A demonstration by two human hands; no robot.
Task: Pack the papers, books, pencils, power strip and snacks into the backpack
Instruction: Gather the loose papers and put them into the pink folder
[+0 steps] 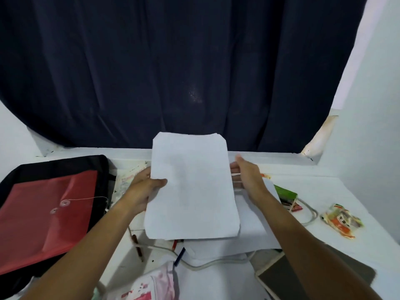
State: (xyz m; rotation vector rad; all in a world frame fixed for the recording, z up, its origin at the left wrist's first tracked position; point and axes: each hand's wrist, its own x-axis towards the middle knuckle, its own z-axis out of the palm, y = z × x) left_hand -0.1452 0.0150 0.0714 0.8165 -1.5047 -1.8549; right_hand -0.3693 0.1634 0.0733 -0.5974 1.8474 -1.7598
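Paper stack (pixel 192 187), pinched at left edge by left hand (pixel 142 191), right hand (pixel 246 178) open alongside: loose sheets may fan and slide out before reaching backpack (pixel 28 169).

white table (pixel 337 189) carrying the lot here: an open black backpack (pixel 65 167) lies flat at the left with a red string-tie envelope (pixel 43 215) in it. loose white sheets (pixel 255 232) sit in the middle over a grey cable (pixel 207 265), with a pencil (pixel 137 247) just left of them. off to the right, a green packet (pixel 285 192), a snack bag (pixel 342 219) and a dark book (pixel 279 271) near the front edge.
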